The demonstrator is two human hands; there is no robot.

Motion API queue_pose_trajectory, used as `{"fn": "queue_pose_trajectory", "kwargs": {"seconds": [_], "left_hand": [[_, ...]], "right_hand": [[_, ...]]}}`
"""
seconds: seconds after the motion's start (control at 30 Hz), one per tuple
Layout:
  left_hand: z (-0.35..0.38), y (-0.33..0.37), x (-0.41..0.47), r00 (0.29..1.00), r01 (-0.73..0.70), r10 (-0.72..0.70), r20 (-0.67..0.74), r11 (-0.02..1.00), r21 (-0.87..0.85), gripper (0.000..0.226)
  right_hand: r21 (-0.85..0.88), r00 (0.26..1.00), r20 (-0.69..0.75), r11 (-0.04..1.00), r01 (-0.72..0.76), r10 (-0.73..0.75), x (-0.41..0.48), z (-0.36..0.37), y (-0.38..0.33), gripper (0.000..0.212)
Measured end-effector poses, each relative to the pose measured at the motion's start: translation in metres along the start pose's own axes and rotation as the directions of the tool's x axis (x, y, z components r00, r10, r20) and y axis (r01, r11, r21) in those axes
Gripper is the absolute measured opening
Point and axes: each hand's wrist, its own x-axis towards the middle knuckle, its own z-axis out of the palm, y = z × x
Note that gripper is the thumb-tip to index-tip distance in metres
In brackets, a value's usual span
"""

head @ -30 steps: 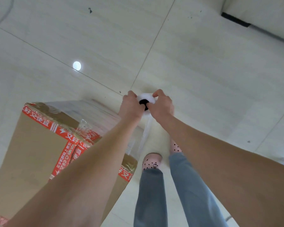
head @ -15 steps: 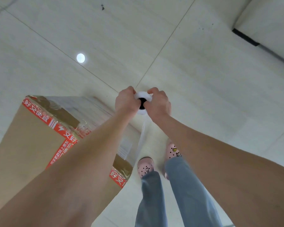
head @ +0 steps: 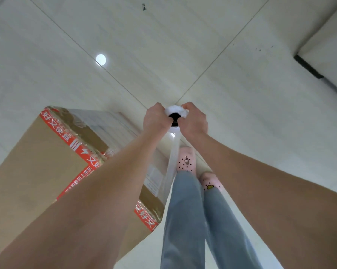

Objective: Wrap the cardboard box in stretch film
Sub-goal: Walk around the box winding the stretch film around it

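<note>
Both hands gripping film roll [head: 175,121], cardboard box [head: 37,171] lower left

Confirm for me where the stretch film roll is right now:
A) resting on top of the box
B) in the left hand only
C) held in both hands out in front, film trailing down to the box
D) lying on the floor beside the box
C: the left hand and right hand both grip the stretch film roll, and a film strip runs down to the cardboard box.
</note>
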Motion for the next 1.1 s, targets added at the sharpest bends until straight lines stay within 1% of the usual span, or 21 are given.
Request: {"fn": "queue_pose_trajectory", "kwargs": {"seconds": [0.1, 0.17, 0.2, 0.27, 0.37, 0.43, 0.5, 0.57, 0.63, 0.7, 0.73, 0.8, 0.87, 0.97, 1.03, 1.1], "left_hand": [[-0.002, 0.004, -0.003, 0.990, -0.140, 0.142, -0.004, 0.983, 0.116, 0.033], [-0.006, 0.009, -0.001, 0.974, -0.224, 0.229, -0.004, 0.957, 0.184, 0.027], [-0.009, 0.010, 0.002, 0.971, -0.233, 0.238, -0.002, 0.952, 0.201, 0.024], [-0.016, 0.010, 0.008, 0.981, -0.193, 0.195, 0.007, 0.965, 0.175, 0.018], [-0.022, 0.003, 0.013, 0.998, -0.057, 0.056, 0.021, 0.997, 0.050, 0.014], [-0.026, -0.004, 0.017, 0.997, 0.052, -0.049, 0.054, 0.996, -0.072, 0.018], [-0.032, -0.010, 0.022, 0.991, 0.103, -0.092, 0.099, 0.988, -0.115, 0.020], [-0.038, -0.009, 0.024, 0.993, 0.073, -0.063, 0.102, 0.993, -0.097, 0.023], [-0.040, -0.005, 0.025, 0.997, -0.032, 0.033, 0.073, 0.999, -0.026, 0.031], [-0.039, 0.002, 0.023, 0.987, -0.152, 0.145, 0.067, 0.983, 0.102, 0.038], [-0.038, 0.006, 0.024, 0.980, -0.198, 0.189, 0.068, 0.969, 0.151, 0.039], [-0.034, 0.010, 0.026, 0.970, -0.244, 0.238, 0.053, 0.954, 0.174, 0.031], [-0.033, 0.012, 0.028, 0.971, -0.238, 0.236, 0.031, 0.958, 0.160, 0.019], [-0.036, 0.011, 0.030, 0.982, -0.191, 0.190, 0.020, 0.972, 0.136, 0.008], [-0.037, 0.007, 0.032, 0.991, -0.130, 0.128, 0.029, 0.988, 0.083, 0.005], [-0.039, 0.000, 0.035, 1.000, -0.017, 0.018, 0.025, 0.999, -0.040, 0.005]], "right_hand": [[-0.011, 1.000, -0.006, 1.000, -0.007, 0.007, 0.001, 0.001, -0.003, 0.035], [-0.043, 1.000, -0.014, 0.999, -0.006, 0.005, 0.003, 0.002, -0.006, 0.035], [-0.069, 1.000, -0.016, 0.998, -0.001, 0.000, 0.004, 0.002, -0.008, 0.036], [-0.137, 1.000, 0.000, 0.990, 0.031, -0.031, 0.007, 0.001, -0.015, 0.037], [-0.220, 0.993, 0.057, 0.969, 0.115, -0.105, 0.014, 0.001, -0.028, 0.043], [-0.211, 0.992, 0.053, 0.970, 0.122, -0.114, 0.016, 0.005, -0.033, 0.045], [-0.154, 0.998, -0.002, 0.986, 0.065, -0.067, 0.015, 0.011, -0.034, 0.043], [-0.101, 0.999, -0.049, 0.995, -0.007, 0.002, 0.012, 0.016, -0.033, 0.039], [-0.074, 0.997, -0.067, 0.997, -0.039, 0.034, 0.012, 0.017, -0.032, 0.035], [-0.071, 0.998, -0.058, 0.997, -0.042, 0.038, 0.014, 0.016, -0.031, 0.033], [-0.076, 0.998, -0.051, 0.996, -0.037, 0.034, 0.015, 0.015, -0.030, 0.032], [-0.085, 0.999, -0.047, 0.996, -0.030, 0.026, 0.017, 0.011, -0.030, 0.031], [-0.098, 0.999, -0.041, 0.995, -0.029, 0.026, 0.020, 0.007, -0.031, 0.030], [-0.148, 1.000, -0.026, 0.989, 0.013, -0.017, 0.023, 0.007, -0.035, 0.031], [-0.168, 0.998, -0.011, 0.984, 0.059, -0.062, 0.027, 0.010, -0.040, 0.037], [-0.146, 0.995, 0.010, 0.984, 0.098, -0.098, 0.031, 0.012, -0.048, 0.043]]}}
